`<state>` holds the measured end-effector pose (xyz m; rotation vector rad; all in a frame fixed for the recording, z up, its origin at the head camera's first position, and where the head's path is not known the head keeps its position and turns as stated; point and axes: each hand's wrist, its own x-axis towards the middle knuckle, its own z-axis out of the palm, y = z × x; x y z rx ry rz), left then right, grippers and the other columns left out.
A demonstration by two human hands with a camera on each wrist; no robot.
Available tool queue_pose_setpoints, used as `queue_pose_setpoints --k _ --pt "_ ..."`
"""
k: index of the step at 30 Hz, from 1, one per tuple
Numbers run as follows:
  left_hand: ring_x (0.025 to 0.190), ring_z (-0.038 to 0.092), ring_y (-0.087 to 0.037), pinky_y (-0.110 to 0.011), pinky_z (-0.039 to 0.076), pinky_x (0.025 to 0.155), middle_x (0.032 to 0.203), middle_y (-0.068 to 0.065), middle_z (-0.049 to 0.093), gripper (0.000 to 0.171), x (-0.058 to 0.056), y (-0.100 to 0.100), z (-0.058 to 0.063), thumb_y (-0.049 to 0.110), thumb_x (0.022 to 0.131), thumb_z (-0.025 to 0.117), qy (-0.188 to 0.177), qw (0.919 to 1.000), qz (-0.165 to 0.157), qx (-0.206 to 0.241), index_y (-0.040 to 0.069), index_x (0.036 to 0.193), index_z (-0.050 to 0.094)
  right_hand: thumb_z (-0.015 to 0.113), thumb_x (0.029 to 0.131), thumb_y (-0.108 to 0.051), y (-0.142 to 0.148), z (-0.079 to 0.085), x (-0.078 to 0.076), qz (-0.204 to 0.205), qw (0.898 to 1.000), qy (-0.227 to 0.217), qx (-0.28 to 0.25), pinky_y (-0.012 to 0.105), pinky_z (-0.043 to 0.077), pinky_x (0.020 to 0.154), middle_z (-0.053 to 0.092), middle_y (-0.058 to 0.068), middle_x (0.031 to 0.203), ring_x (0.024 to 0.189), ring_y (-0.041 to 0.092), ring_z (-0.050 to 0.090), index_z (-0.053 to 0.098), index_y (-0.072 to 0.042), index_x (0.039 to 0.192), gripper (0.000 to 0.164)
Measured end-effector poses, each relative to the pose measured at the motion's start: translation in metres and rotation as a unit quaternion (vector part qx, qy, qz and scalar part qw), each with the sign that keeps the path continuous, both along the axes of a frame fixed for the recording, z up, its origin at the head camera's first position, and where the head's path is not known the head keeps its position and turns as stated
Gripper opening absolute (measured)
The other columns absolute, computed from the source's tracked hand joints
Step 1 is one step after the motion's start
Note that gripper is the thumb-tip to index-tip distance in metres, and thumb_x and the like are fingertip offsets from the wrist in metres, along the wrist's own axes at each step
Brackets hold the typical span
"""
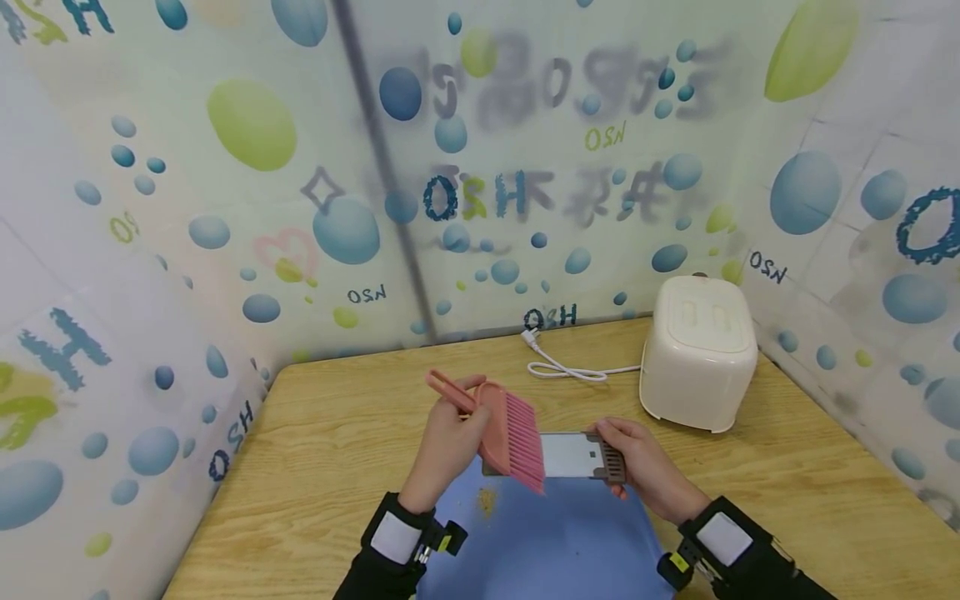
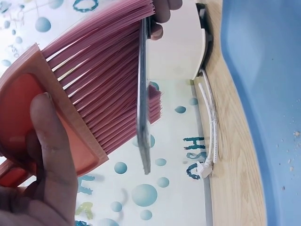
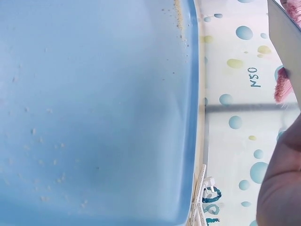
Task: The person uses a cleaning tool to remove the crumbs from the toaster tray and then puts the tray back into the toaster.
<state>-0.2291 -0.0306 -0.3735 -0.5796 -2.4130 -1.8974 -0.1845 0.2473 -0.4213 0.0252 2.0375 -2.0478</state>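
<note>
My left hand (image 1: 448, 446) grips a coral-pink hand brush (image 1: 497, 437), its thumb (image 2: 49, 136) pressed on the brush head. In the left wrist view, the pink bristles (image 2: 101, 80) lie against a thin flat metal crumb tray (image 2: 142, 103), some showing past its far side. Over at the right, my right hand (image 1: 651, 467) holds that crumb tray (image 1: 568, 456) by its brown slotted end. Both are held above a large blue tray (image 1: 577, 550), where a small heap of tan crumbs (image 1: 487, 502) lies and finer bits are scattered.
A cream toaster (image 1: 699, 354) stands at the back right of the wooden table (image 1: 330, 467). Its white cord (image 1: 573, 372) lies coiled beside it, plug toward the back wall. Patterned sheets (image 1: 480, 208) enclose the table at the back and both sides.
</note>
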Motion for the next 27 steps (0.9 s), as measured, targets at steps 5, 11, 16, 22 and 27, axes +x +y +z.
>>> queue_pose_setpoints --k 5,11,16,22,27 --pt "0.062 0.06 -0.012 -0.024 0.047 0.051 0.101 -0.017 0.069 0.045 -0.001 -0.002 0.0 0.011 0.098 0.055 -0.001 1.0 0.006 -0.001 -0.001 0.142 0.054 0.037 0.111 -0.036 0.0 0.0 0.001 -0.004 1.0 0.002 -0.003 0.023 0.048 0.046 0.059 0.006 0.087 0.052 0.011 0.054 0.048 0.009 0.134 0.051" --pt "0.053 0.051 -0.01 -0.024 0.041 0.047 0.09 -0.015 0.068 0.045 -0.001 -0.005 0.001 0.01 0.097 0.055 0.0 0.9998 0.017 0.001 0.0 0.14 0.056 0.038 0.111 -0.035 0.0 0.0 0.002 -0.011 1.0 0.01 -0.006 0.023 0.047 0.045 0.059 0.006 0.085 0.05 0.011 0.054 0.052 0.008 0.127 0.048" --pt "0.054 0.054 -0.012 -0.024 0.042 0.046 0.093 -0.016 0.069 0.045 -0.002 -0.007 -0.001 0.009 0.097 0.055 -0.001 0.9998 0.022 0.004 0.0 0.14 0.056 0.037 0.111 -0.035 0.0 0.0 0.002 -0.011 1.0 0.013 -0.003 0.023 0.046 0.044 0.058 0.006 0.085 0.05 0.01 0.053 0.051 0.009 0.128 0.049" --pt "0.06 0.059 -0.014 -0.025 0.044 0.049 0.102 -0.019 0.07 0.045 -0.001 -0.01 0.001 0.009 0.097 0.056 -0.008 0.9996 0.02 0.016 -0.001 0.141 0.055 0.037 0.111 -0.034 0.001 0.0 0.003 -0.013 1.0 0.012 -0.005 0.023 0.046 0.045 0.058 0.006 0.086 0.05 0.01 0.053 0.05 0.009 0.129 0.048" --pt "0.065 0.061 -0.015 -0.025 0.048 0.052 0.107 -0.021 0.07 0.045 -0.002 -0.011 0.0 0.008 0.097 0.057 -0.007 0.9995 0.021 0.02 -0.002 0.141 0.054 0.037 0.111 -0.034 0.001 0.0 0.003 -0.015 1.0 0.009 -0.007 0.023 0.046 0.045 0.058 0.006 0.086 0.05 0.01 0.053 0.051 0.008 0.127 0.047"
